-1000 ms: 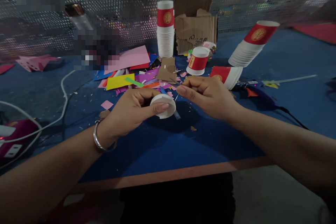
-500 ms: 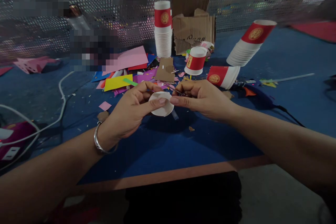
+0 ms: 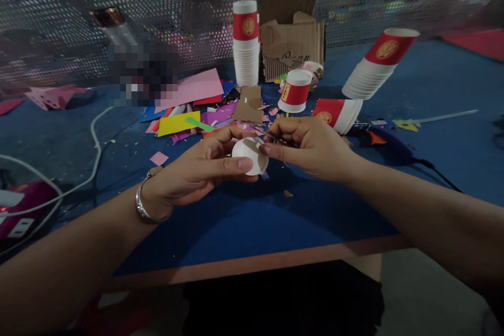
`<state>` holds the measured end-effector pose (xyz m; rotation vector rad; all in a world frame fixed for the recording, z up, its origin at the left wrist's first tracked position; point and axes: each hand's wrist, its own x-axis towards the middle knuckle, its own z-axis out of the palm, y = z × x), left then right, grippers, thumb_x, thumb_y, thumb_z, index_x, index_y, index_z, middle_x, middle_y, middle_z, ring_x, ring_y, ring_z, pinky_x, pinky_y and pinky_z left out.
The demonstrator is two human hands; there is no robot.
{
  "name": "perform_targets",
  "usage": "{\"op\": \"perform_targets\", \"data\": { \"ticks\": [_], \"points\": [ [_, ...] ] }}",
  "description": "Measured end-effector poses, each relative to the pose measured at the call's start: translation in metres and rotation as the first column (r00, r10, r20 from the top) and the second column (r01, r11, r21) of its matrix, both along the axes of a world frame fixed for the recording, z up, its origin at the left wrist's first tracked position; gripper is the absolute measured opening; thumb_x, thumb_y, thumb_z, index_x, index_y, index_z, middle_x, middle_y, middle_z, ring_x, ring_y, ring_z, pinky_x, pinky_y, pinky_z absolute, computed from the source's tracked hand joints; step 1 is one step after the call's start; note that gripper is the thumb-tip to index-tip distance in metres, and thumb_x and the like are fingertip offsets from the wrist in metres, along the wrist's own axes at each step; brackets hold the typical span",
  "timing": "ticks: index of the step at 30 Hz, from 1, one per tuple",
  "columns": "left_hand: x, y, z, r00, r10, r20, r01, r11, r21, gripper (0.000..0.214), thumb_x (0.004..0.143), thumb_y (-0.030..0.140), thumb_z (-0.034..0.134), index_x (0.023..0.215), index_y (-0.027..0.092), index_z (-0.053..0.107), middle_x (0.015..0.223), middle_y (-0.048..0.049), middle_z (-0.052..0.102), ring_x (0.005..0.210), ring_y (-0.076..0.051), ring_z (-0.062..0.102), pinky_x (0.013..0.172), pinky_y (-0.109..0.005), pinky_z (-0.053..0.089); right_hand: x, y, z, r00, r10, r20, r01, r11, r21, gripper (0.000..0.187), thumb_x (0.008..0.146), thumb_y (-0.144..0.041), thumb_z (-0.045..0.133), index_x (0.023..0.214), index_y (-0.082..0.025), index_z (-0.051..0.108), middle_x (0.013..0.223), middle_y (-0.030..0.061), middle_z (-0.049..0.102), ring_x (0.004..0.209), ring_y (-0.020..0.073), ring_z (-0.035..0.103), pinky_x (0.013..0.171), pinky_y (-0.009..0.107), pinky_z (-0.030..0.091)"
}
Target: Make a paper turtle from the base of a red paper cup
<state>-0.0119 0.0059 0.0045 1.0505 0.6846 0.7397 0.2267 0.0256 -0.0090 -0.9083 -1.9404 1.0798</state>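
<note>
My left hand (image 3: 212, 163) is closed on a small white round paper piece (image 3: 252, 153), which looks like the cut-off bottom of a paper cup. Its thumb presses on the near face while the fingers curl behind. At the piece's right edge, my right hand (image 3: 311, 147) is closed on a thin dark metal tool (image 3: 275, 138); its handle is hidden in the fingers, so I cannot tell its exact kind. The right thumb tip touches or overlaps the white piece. Beyond the hands lie paper scraps and a brown cardboard piece (image 3: 249, 105).
A tall cup stack (image 3: 246, 44) stands before a cardboard box (image 3: 293, 42). Nearer are an upside-down red-and-white cup (image 3: 295, 90), a lying cup (image 3: 340, 114) and a leaning stack (image 3: 380, 65). A corded dark blue tool (image 3: 394, 147) lies right, a power strip (image 3: 27, 212) left.
The white piece has been turned in my left hand, and its rounded face now shows. My left thumb has shifted to its lower edge. The right hand keeps the metal tool at its edge.
</note>
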Motion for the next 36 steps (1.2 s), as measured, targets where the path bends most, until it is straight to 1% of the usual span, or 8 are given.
{"op": "perform_targets", "data": {
  "ticks": [6,11,14,18,24,29,33,36],
  "points": [
    [0.001,0.001,-0.002,0.995,0.008,-0.097,-0.003,0.999,0.049,0.052,0.070,0.036,0.108,0.100,0.019,0.069,0.095,-0.0004,0.073,0.088,-0.015,0.071,0.074,-0.024,0.068,-0.002,-0.003,0.000,0.998,0.010,0.061,-0.017,0.992,0.126,0.042,0.099,-0.054,0.077,0.082,-0.019,0.062,0.073,-0.0025,0.053,0.066,0.0114,0.043,0.060,0.029,0.033],
    [0.002,0.001,-0.005,0.987,0.034,-0.157,-0.026,0.998,0.058,0.057,0.061,0.034,0.111,0.092,0.019,0.065,0.090,0.0004,0.071,0.081,-0.015,0.069,0.070,-0.025,0.063,-0.002,-0.003,0.003,0.992,-0.016,0.127,-0.002,0.990,0.138,0.041,0.101,-0.050,0.073,0.078,-0.021,0.056,0.073,-0.0026,0.052,0.067,0.0123,0.043,0.063,0.031,0.033],
    [-0.001,0.004,-0.007,0.985,0.072,-0.158,-0.056,0.993,0.101,0.052,0.065,0.028,0.108,0.098,0.020,0.069,0.093,0.0005,0.073,0.084,-0.014,0.071,0.079,-0.025,0.062,0.002,0.000,0.005,0.994,-0.035,0.107,0.022,0.992,0.125,0.040,0.099,-0.049,0.074,0.078,-0.021,0.055,0.072,-0.0027,0.050,0.067,0.0123,0.041,0.063,0.032,0.032],
    [-0.007,0.008,-0.009,0.985,0.069,-0.161,-0.042,0.986,0.162,0.058,0.069,0.019,0.105,0.118,0.023,0.075,0.119,-0.0039,0.078,0.103,-0.016,0.074,0.094,-0.026,0.061,0.009,0.004,0.007,0.985,-0.102,0.138,0.080,0.984,0.157,0.029,0.096,-0.038,0.073,0.078,-0.021,0.057,0.070,-0.0033,0.049,0.065,0.0127,0.041,0.063,0.032,0.032],
    [-0.015,0.010,-0.012,0.986,0.079,-0.149,-0.056,0.987,0.153,0.057,0.071,0.016,0.104,0.120,0.023,0.076,0.117,-0.0034,0.078,0.102,-0.016,0.076,0.093,-0.026,0.060,0.021,0.011,0.010,0.935,-0.187,0.301,0.130,0.971,0.200,0.019,0.091,-0.029,0.071,0.080,-0.022,0.058,0.073,-0.0010,0.059,0.069,0.0155,0.053,0.068,0.033,0.037],
    [-0.017,0.013,-0.008,0.977,0.104,-0.185,-0.088,0.992,0.091,0.060,0.072,0.022,0.104,0.123,0.022,0.072,0.115,-0.0049,0.079,0.106,-0.022,0.078,0.092,-0.034,0.065,0.026,0.018,0.012,0.854,-0.204,0.478,0.144,0.977,0.160,0.013,0.089,-0.028,0.073,0.085,-0.022,0.063,0.080,0.0027,0.071,0.074,0.0186,0.061,0.071,0.035,0.040],
    [-0.023,0.019,-0.008,0.948,0.180,-0.261,-0.123,0.968,0.219,0.058,0.070,0.026,0.105,0.115,0.020,0.070,0.112,-0.0054,0.079,0.103,-0.020,0.076,0.087,-0.030,0.064,0.029,0.022,0.011,0.806,-0.129,0.578,0.081,0.991,0.108,0.017,0.090,-0.030,0.071,0.079,-0.022,0.062,0.071,0.0014,0.066,0.066,0.0171,0.057,0.067,0.034,0.038],
    [-0.029,0.022,-0.012,0.910,0.178,-0.375,-0.063,0.952,0.299,0.062,0.065,0.029,0.107,0.112,0.020,0.067,0.110,-0.0056,0.078,0.097,-0.019,0.076,0.083,-0.029,0.062,0.031,0.025,0.009,0.781,-0.094,0.617,0.036,0.994,0.106,0.019,0.089,-0.031,0.071,0.076,-0.023,0.060,0.064,-0.0003,0.063,0.061,0.0158,0.053,0.064,0.033,0.036]
  ]
}}
